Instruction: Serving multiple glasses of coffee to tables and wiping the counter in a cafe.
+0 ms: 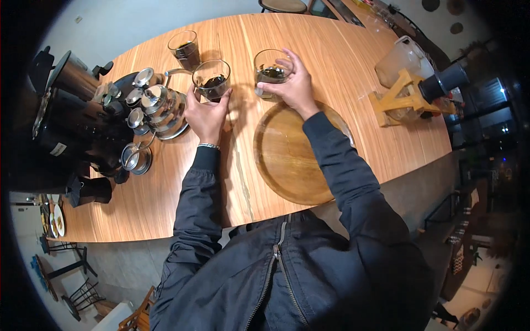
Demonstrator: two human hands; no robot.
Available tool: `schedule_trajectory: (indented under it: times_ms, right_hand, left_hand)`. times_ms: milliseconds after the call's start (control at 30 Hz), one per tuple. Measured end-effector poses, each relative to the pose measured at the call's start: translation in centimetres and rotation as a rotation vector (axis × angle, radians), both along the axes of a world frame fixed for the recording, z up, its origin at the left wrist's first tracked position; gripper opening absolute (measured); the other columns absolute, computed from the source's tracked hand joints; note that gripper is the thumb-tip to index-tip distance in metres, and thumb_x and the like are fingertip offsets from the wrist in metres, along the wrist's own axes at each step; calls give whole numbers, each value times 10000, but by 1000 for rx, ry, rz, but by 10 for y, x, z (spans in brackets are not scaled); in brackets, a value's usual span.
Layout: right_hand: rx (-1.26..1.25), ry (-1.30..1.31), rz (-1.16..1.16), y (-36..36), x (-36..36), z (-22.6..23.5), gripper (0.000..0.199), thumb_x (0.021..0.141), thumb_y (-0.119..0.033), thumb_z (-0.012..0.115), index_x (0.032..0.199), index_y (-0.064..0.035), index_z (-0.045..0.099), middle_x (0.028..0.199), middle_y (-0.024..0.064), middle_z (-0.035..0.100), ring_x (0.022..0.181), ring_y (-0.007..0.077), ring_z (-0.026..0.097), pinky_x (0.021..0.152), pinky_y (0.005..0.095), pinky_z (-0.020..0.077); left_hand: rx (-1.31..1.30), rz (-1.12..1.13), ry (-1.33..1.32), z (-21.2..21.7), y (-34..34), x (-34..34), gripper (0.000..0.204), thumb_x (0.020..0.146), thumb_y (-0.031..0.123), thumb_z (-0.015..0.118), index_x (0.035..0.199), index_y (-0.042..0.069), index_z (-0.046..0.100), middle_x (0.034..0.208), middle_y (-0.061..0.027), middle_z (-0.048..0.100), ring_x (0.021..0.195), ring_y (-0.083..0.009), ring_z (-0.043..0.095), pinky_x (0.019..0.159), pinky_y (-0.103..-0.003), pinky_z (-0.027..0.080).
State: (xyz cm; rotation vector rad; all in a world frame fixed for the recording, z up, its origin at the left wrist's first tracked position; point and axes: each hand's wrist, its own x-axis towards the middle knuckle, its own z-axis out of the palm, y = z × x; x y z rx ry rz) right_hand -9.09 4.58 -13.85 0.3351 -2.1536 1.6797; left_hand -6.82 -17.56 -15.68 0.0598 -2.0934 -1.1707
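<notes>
My left hand (206,117) is closed around the lower part of a clear glass of dark drink (213,77). To the right of it, my right hand (292,85) grips a second glass of dark drink (268,63), thumb on the near side and fingers round the far right. Both glasses are upright over the wooden table (237,160). A third glass of dark drink (186,51) stands apart, beyond my left hand. Close to my right forearm lies a round wooden tray (287,154), partly covered by my sleeve.
Left of my left hand stand a glass-and-metal pot (165,107), several small metal-lidded vessels (136,118) and a black moka pot (91,190). A large black machine (72,132) fills the far left. At the right are a wooden stand (406,99) and a clear jug (400,60).
</notes>
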Motion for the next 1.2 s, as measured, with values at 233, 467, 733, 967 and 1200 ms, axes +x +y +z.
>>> schedule_trajectory:
  times_ms: [233, 467, 733, 967, 1200]
  right_hand:
    - [-42, -122, -110, 64, 103, 25, 1084, 588, -147, 960, 1464, 25, 345, 1309, 273, 559, 1200, 293, 597, 1006, 386, 520]
    - [-101, -255, -116, 87, 178, 23, 1045, 601, -33, 923, 1472, -16, 345, 1341, 193, 532, 1240, 241, 561, 1055, 354, 472]
    - [-218, -244, -121, 93, 199, 16, 1166, 582, -131, 968, 1513, -7, 276, 1404, 211, 498, 1352, 283, 461, 1125, 393, 394]
    - [-300, -135, -456, 149, 218, -40, 616, 987, -227, 631, 1486, 17, 366, 1444, 180, 478, 1363, 212, 429, 1089, 343, 390]
    - [20, -284, -557, 133, 219, -72, 388, 970, 56, 491, 1352, 10, 545, 1238, 87, 629, 1105, 129, 575, 963, 257, 440]
  left_hand:
    - [122, -313, -58, 33, 15, 40, 791, 673, 216, 932, 1281, -84, 525, 874, -115, 729, 541, -81, 642, 531, -220, 516]
    - [173, -676, -251, 38, 47, 108, 842, 656, 109, 916, 1326, -121, 462, 1184, -247, 662, 721, -103, 683, 591, -210, 552]
    - [210, -757, -292, 18, 95, 139, 799, 641, 182, 928, 1292, -50, 527, 990, -134, 725, 603, -95, 649, 571, -232, 546]
    - [169, -861, -100, 18, 68, 129, 804, 788, 382, 834, 1365, -50, 476, 1171, -170, 670, 832, -169, 679, 780, -312, 559]
    - [379, -634, -364, -40, 70, 93, 407, 1042, 225, 490, 1329, -64, 507, 1265, -186, 611, 1170, -257, 571, 1032, -354, 427]
